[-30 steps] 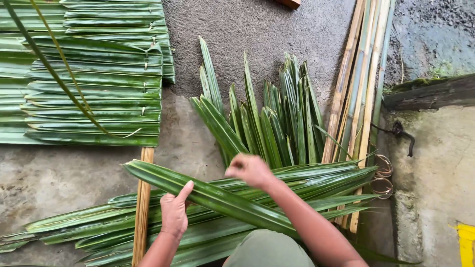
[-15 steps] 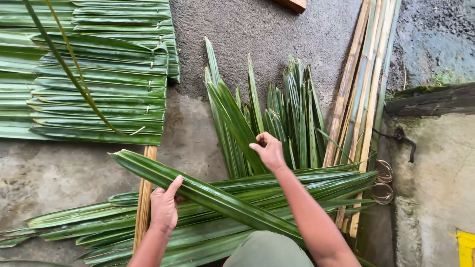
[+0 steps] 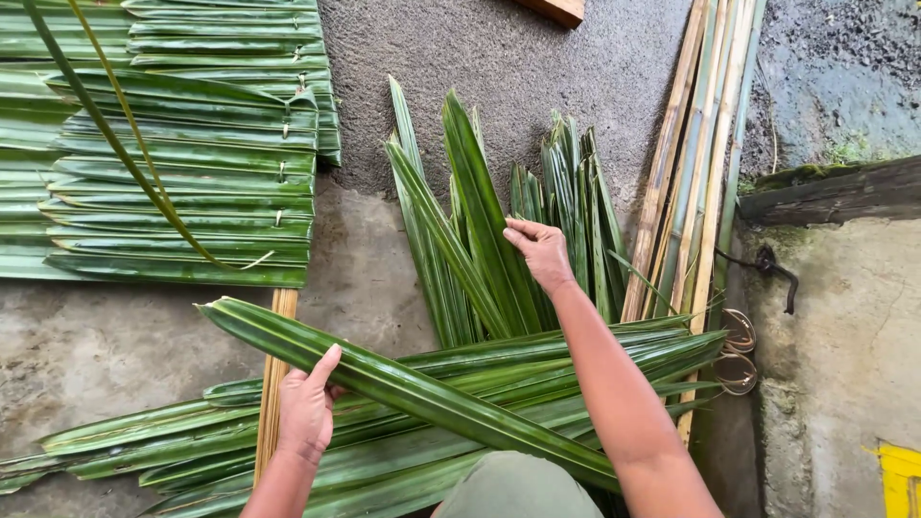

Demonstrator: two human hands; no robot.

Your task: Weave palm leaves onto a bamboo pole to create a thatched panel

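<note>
Hands [image 3: 305, 411] [image 3: 539, 251] grip long, glossy, ribbed palm leaves [image 3: 403, 384].

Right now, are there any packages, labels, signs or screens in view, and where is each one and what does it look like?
None in view: no package, label, sign or screen.
The nearest thing to a marking is a plain yellow painted patch on the concrete at the lower right edge, roughly rectangular and cut off by the frame.
Everything else is green palm leaves, bamboo strips and bare floor.

Loose leaves [image 3: 499, 230] are lying behind the crosswise leaf pile [image 3: 432, 384]; woven panels [image 3: 182, 144] are sitting left; bamboo slats [image 3: 705, 163] are lying right.
</note>
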